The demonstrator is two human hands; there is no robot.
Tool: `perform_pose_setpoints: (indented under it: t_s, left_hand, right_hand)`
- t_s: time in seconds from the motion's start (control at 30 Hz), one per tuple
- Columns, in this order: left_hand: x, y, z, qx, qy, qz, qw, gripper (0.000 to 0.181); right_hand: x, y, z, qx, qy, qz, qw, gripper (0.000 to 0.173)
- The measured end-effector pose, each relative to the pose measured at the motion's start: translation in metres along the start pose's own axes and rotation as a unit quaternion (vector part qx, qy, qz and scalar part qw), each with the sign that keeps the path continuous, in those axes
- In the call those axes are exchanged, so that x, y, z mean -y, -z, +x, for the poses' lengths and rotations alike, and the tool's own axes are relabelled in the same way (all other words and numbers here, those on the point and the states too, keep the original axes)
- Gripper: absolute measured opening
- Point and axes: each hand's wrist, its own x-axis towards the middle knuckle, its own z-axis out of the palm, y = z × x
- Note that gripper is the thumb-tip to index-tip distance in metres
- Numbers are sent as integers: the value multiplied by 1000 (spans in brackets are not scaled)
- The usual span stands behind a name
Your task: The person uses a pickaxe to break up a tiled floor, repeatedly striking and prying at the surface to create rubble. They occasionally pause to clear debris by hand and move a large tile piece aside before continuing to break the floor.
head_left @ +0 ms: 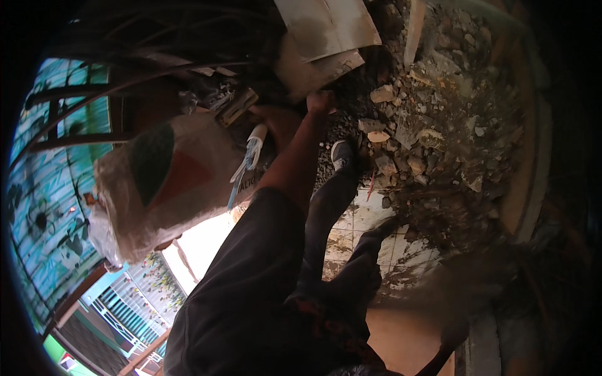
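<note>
My left hand (321, 102) is curled into a fist, with the bare forearm stretched out from a dark sleeve. It meets the lower edge of a worn, pale board (320, 75); whether the fingers grip that edge is unclear. A second bent sheet (336, 28) overlaps this board. Dark gravel (345, 123) lies just beside the fist. In deep shadow at the lower right is my right hand (454, 332), too dark and blurred to show its fingers. A large printed sack (202, 145) stands left of my left arm, with a white-and-blue bundle of straps or cable (254, 145) against it.
Broken masonry rubble (418, 136) covers the ground to the right, with an upright wooden piece (414, 35) in it. A yellowish tool or block (237, 107) lies by the sack. My shoe (342, 152) is on the gravel. Below are dirty white floor tiles (343, 235).
</note>
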Motion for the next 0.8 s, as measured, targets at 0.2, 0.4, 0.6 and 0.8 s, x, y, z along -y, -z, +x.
perform_pose_setpoints:
  t_s: [0.2, 0.4, 0.6, 0.8]
  left_hand:
    - [78, -56, 83, -102, 30, -145, 984, 29]
    - [135, -30, 123, -174, 255, -654, 690, 40]
    - [114, 35, 117, -190, 420, -744, 483, 42]
    - [99, -41, 99, -169, 332, -412, 831, 48]
  right_hand:
    - [13, 13, 10, -3, 81, -81, 993, 30]
    - [21, 18, 13, -203, 186, -126, 953, 37]
    - [-15, -24, -10, -268, 116, -148, 945, 47]
    - [-11, -20, -11, -221, 75, -133, 963, 45]
